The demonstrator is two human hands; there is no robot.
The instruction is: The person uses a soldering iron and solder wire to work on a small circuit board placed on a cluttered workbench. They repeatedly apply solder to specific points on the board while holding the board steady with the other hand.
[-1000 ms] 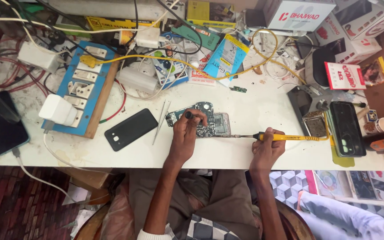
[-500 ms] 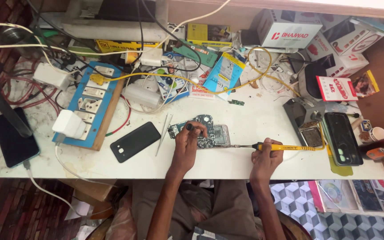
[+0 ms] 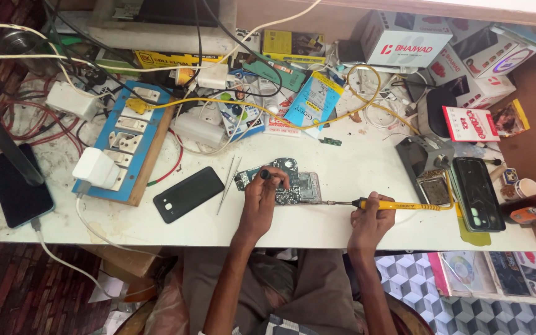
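Near table [image 3: 367, 161] front edge: left hand [image 3: 262, 198] gripping small dark tool on opened phone board [image 3: 280, 183]; right hand [image 3: 370, 217] closed around yellow soldering iron [image 3: 398, 204], tip at board.

Opened phone board [image 3: 286, 183]: flat on the white tabletop [image 3: 355, 167], near front edge, dark with grey metal shields. Yellow-handled soldering iron [image 3: 398, 204]: lying near-horizontal, tip pointing left at the board's right edge, probably touching it. Small dark tool [image 3: 268, 175] over the board's top.
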